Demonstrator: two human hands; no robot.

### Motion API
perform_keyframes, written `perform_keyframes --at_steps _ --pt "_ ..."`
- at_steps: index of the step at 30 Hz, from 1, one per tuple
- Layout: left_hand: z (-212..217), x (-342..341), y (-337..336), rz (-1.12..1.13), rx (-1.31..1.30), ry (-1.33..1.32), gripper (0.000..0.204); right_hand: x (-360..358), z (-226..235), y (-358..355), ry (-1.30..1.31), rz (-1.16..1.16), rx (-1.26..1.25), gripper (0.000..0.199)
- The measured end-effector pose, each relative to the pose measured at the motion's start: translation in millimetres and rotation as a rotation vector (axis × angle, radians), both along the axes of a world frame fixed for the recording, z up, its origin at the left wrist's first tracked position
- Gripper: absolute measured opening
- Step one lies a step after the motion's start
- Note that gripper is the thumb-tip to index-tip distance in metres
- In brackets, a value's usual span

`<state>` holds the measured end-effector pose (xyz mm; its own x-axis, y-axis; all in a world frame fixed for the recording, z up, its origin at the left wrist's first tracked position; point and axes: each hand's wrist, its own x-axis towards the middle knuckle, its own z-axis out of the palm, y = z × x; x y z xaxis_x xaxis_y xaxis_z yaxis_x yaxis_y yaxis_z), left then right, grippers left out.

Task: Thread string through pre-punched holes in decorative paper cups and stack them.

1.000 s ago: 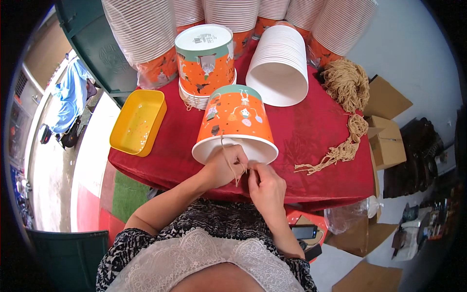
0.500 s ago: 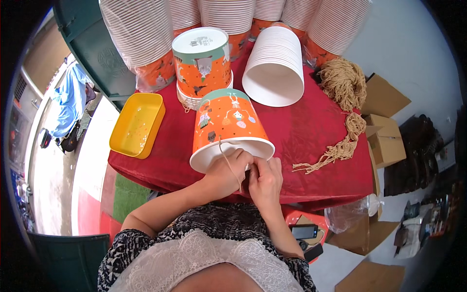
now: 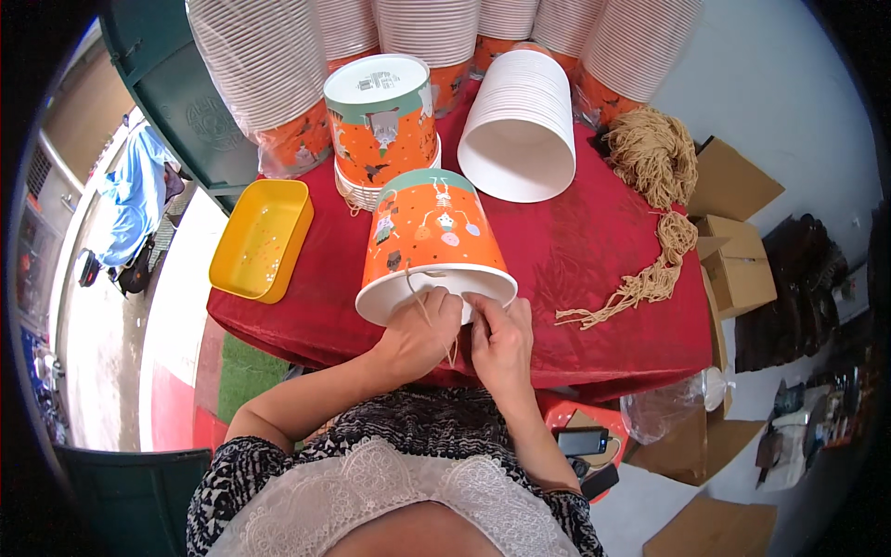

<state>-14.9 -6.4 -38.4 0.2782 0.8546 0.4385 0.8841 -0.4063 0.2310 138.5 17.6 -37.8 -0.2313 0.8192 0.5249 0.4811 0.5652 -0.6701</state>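
one red table (image 3: 594,251), one orange bucket (image 3: 436,232)

the bucket is tipped just past the left hand (image 3: 419,336) and right hand (image 3: 503,348), its mouth facing them. both have bent fingers by its rim; can't tell what they pinch. tan string (image 3: 415,292) crosses the left hand.

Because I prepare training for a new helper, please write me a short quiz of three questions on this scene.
1. True or false: the yellow tray is left of the nearest orange bucket.
2. Fill in: the large tan cord bundle lies on the red cloth's ____ side.
3. Where are the left hand and right hand? a) in the yellow tray; b) at the nearest orange bucket's open end; c) on the large tan cord bundle.

Key: 1. True. 2. Right. 3. b.
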Motion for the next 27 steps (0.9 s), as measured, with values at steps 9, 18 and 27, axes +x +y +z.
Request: perform_keyframes --at_steps 9,18,27 --pt "-8 -5 0 -0.054 -0.11 -0.108 0.011 6 3 3 -0.014 0.092 -0.055 0.029" --pt "-7 -7 0 -0.059 -0.107 -0.133 0.015 3 6 0 -0.057 0.08 -0.108 0.016" --pt "7 -17 6 -0.029 -0.25 -0.183 0.009 1 5 -3 -0.052 0.087 -0.003 0.009"
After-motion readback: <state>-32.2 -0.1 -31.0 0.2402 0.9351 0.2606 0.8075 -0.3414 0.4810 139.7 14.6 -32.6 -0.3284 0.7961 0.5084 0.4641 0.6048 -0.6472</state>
